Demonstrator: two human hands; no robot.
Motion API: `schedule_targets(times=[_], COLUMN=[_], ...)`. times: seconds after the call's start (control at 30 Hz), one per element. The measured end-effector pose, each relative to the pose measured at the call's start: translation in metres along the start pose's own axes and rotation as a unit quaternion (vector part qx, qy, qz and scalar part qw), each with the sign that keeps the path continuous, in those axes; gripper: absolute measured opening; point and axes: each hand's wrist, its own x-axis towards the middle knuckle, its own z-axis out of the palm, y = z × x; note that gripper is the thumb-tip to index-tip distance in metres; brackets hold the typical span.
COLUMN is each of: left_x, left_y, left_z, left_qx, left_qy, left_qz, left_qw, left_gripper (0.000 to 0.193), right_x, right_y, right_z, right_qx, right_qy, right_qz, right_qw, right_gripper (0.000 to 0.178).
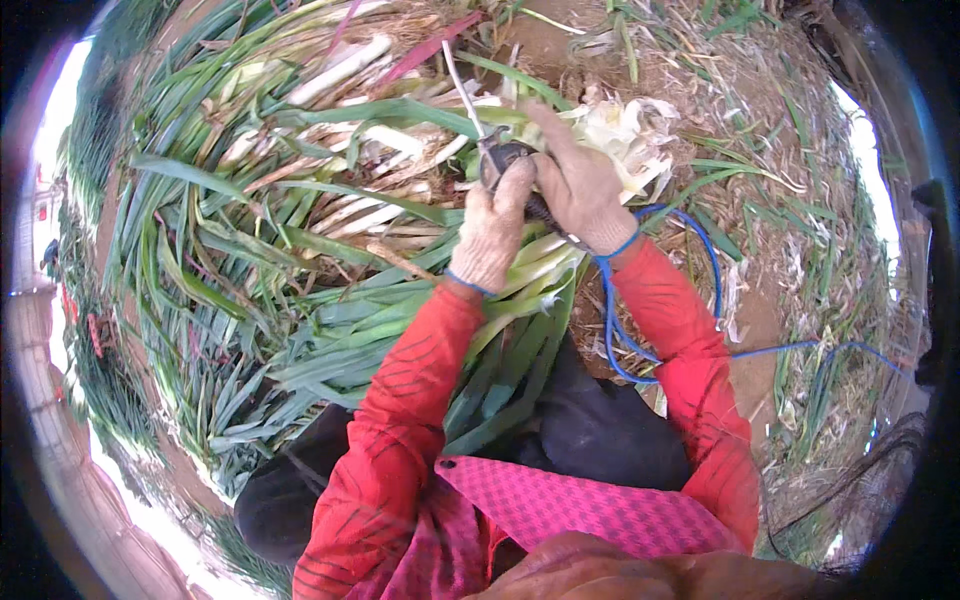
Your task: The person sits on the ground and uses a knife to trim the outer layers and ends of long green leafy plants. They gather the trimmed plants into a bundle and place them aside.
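My left hand [487, 240], in a cream knitted glove, is closed around a dark air blow gun [515, 153], its thumb along the body. The gun's long thin metal nozzle [460, 80] points up and to the left. Beside it, my right hand [582, 185] wears a matching glove. Its fingers stretch forward and its thumb rests against the gun; its palm side is hidden. Green onion stalks [540, 262] run beneath both hands, with long leaves [370, 325] spreading left and across my lap. Pale peeled skins [625, 135] lie just beyond my right hand.
A blue hose [718, 275] loops beside my right forearm and trails right. A large heap of long green onions [215, 250] covers the ground at left. A pink-red strip [430, 50] lies at the top. Scattered trimmings [800, 220] cover the ground at right; dark netting [860, 480] sits lower right.
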Motion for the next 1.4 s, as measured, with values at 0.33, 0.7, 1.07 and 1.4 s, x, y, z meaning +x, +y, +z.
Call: schedule_targets(times=[0.33,0.7,1.07,1.4], left_x=[0.001,0.039,0.005,-0.031], left_y=[0.009,-0.014,-0.085,-0.041], left_z=[0.036,-0.023,-0.016,0.017], left_qx=[-0.363,0.159,0.34,0.334], left_qy=[-0.125,-0.108,-0.265,-0.191], left_qz=[-0.393,-0.15,-0.167,-0.108], left_qw=[0.836,0.97,0.887,0.917], left_gripper=[0.034,0.058,0.083,0.08], right_x=[-0.027,-0.04,-0.154,-0.169], right_y=[0.041,0.165,0.251,0.069], right_z=[-0.024,-0.055,-0.042,0.017], right_qx=[-0.086,-0.134,-0.139,0.158], right_qy=[0.004,0.247,0.179,-0.099], right_qz=[-0.042,0.224,0.405,0.477], right_qw=[0.995,0.933,0.886,0.859], right_gripper=[0.049,0.04,0.057,0.063])
